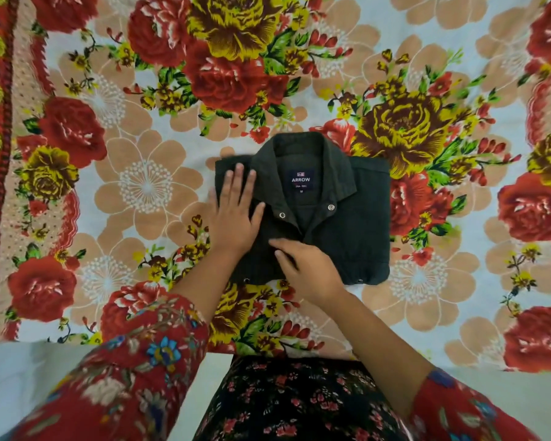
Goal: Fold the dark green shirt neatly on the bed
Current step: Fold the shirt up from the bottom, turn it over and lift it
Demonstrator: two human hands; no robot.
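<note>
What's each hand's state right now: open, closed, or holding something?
Left hand: open, flat, pressing on the dark green shirt beside the collar.
Right hand: open, fingers resting on the shirt front, holding nothing.

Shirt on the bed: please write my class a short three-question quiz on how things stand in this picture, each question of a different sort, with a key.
1. True or false: the shirt lies folded into a rectangle with its collar facing up.
2. The left hand is: A) lying flat on the shirt with straight fingers; B) lifting a sleeve in the air; C) resting off the shirt.
3. Fill in: the label inside the collar reads ____.
Key: 1 true; 2 A; 3 ARROW.
</note>
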